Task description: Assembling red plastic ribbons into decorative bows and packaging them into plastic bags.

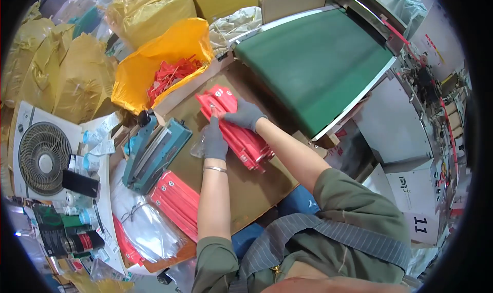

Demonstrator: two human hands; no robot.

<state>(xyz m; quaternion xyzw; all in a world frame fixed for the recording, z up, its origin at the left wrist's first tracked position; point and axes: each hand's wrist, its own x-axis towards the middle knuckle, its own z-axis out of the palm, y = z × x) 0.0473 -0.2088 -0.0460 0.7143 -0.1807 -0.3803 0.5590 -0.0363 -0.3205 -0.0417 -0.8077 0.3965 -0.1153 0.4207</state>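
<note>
Lengthwise, the red bundle (245, 145) slants upper-left to lower-right, grasped by left fingers (214, 124) and right fingers (237, 118)

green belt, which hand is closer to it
Right. The right hand is on the red bundle, left of the green belt; the left hand holds the bundle farther left.

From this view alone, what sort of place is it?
Probably a factory packing station: there's a green conveyor belt, what looks like a teal bag sealer, and an orange bag of red pieces.
</note>
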